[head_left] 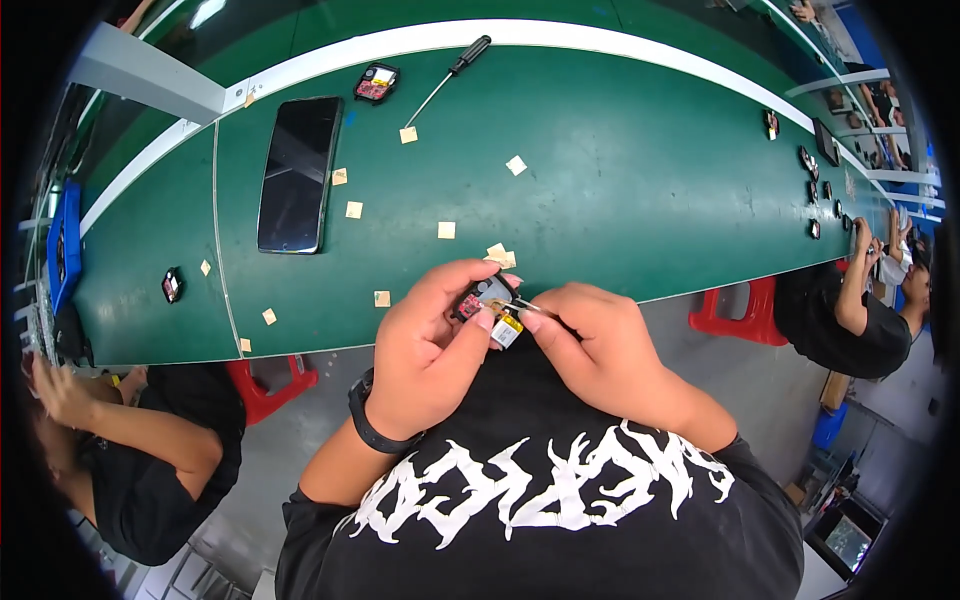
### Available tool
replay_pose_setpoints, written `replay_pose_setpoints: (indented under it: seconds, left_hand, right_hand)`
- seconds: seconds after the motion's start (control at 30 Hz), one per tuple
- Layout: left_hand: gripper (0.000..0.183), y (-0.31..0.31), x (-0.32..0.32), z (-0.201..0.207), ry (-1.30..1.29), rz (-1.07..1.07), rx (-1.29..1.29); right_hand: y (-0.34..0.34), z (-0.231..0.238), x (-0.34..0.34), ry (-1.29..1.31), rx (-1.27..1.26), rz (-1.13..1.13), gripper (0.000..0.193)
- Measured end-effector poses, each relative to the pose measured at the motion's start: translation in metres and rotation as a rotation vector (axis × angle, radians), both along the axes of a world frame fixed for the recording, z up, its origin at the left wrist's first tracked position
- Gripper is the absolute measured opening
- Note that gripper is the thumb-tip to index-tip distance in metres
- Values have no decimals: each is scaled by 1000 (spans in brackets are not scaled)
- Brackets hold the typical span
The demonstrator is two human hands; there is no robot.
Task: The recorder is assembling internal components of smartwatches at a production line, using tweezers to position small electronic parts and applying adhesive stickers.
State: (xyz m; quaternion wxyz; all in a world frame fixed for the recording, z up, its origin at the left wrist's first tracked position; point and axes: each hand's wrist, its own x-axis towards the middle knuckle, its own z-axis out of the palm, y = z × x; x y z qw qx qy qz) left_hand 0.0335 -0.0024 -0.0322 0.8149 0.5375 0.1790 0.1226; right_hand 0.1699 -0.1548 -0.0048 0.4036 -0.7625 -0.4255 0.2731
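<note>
Close to the table's near edge, my left hand (430, 335) grips an opened black watch case (463, 303) by its sides. A red circuit board shows inside the case. A small silver battery (508, 332) with yellow tape hangs at the case's lower edge, beside my left thumb. My right hand (598, 335) is closed on a thin metal tool (530, 306), perhaps tweezers, whose tip reaches over the case. My right fingers partly hide the tool. Several small cream paper squares lie just beyond my hands, the nearest being a paper square (497, 252).
A black phone (299, 175) lies left on the green table (600, 180). Farther off are another opened watch case (376, 83) and a screwdriver (450, 78). One more case (172, 285) lies far left, several at far right. People sit on both sides, near red stools (738, 312).
</note>
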Motion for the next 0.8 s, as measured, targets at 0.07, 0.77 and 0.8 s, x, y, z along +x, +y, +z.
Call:
replay_pose_setpoints:
  seconds: [0.07, 0.77, 0.8]
  left_hand:
    - [39, 3, -2, 0, 2, -19, -6]
    - [34, -4, -2, 5, -46, -41, -22]
    - [33, -5, -1, 5, -21, -30, -82]
  right_hand:
    - [-3, -2, 2, 95, 15, -22, 14]
    - [-2, 3, 3, 464, 68, -220, 10]
    - [-3, 3, 2, 513, 63, -214, 8]
